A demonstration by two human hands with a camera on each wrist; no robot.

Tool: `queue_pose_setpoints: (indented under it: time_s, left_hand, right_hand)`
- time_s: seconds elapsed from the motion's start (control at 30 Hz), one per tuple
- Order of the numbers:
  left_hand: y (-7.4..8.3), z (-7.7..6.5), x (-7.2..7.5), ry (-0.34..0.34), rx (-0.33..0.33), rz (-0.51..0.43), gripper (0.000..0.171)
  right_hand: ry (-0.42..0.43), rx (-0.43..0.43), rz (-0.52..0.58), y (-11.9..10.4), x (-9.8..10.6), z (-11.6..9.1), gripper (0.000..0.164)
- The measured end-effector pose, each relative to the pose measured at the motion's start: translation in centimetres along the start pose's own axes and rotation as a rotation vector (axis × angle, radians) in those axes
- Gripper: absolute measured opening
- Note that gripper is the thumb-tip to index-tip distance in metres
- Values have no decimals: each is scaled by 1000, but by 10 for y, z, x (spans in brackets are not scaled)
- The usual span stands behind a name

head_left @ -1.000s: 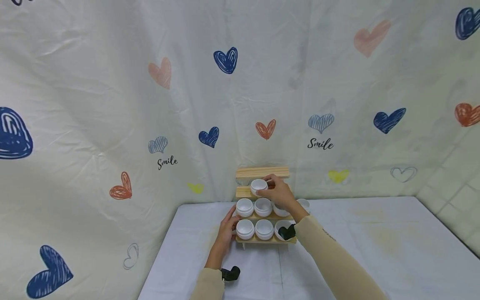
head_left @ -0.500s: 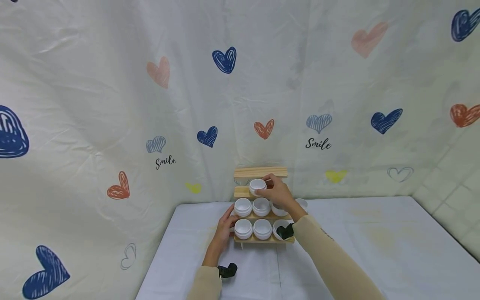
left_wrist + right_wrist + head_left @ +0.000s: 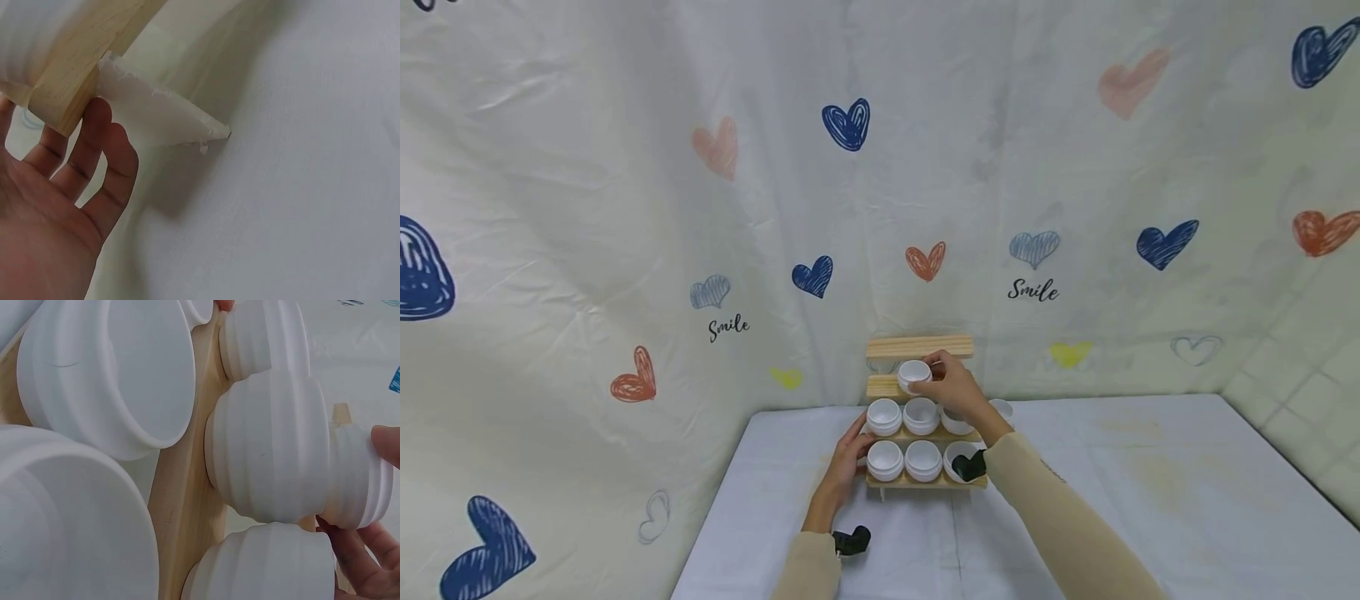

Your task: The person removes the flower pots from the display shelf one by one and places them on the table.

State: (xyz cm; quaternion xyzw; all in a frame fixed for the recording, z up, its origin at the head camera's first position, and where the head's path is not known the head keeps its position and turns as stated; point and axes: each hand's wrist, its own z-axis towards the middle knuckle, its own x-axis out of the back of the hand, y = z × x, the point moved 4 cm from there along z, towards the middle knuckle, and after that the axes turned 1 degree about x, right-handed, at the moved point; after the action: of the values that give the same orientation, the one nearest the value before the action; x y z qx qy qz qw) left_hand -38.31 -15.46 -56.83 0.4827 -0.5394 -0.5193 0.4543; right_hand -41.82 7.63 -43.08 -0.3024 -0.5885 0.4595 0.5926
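A tiered wooden stand (image 3: 919,346) with stepped shelves stands at the back of the table. Small white ribbed pots (image 3: 884,460) sit in rows on its two lower shelves. My right hand (image 3: 957,387) pinches another white pot (image 3: 913,375) at the third shelf, thumb on one side and fingers on the other. In the right wrist view, this held pot (image 3: 356,478) shows behind nearer pots. My left hand (image 3: 844,467) holds the stand's left side; in the left wrist view its curled fingers (image 3: 115,169) meet the end of a wooden shelf board (image 3: 81,75).
One more white pot (image 3: 1002,408) shows past the right forearm, at the table's back. A white cloth covers the table (image 3: 1112,500). Close behind the stand hangs a white curtain (image 3: 970,167) printed with hearts. The stand's top shelf bears no pot.
The head view has shifted slightly. Both hands keep their places, the right on the white pot and the left at the stand's side.
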Motion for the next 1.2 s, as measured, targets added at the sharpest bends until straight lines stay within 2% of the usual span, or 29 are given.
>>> queue_pose_setpoints:
  time_s: [0.27, 0.47, 0.77, 1.07, 1.2]
  left_hand:
    - [-1, 1, 2, -21, -4, -7, 63]
    - [-2, 3, 3, -14, 21, -17, 65]
    - [-2, 0, -1, 17, 19, -50, 64]
    - [-4, -1, -4, 56, 4, -50, 64]
    - [-3, 0, -5, 66, -2, -52, 63]
  right_hand:
    - [-6, -5, -4, -2, -1, -2, 58]
    - [-8, 1, -9, -2, -1, -2, 62]
    - [-7, 12, 27, 0, 2, -3, 62]
    - [-28, 51, 91, 0, 9, -7, 63]
    - [-33, 52, 87, -2, 12, -9, 63]
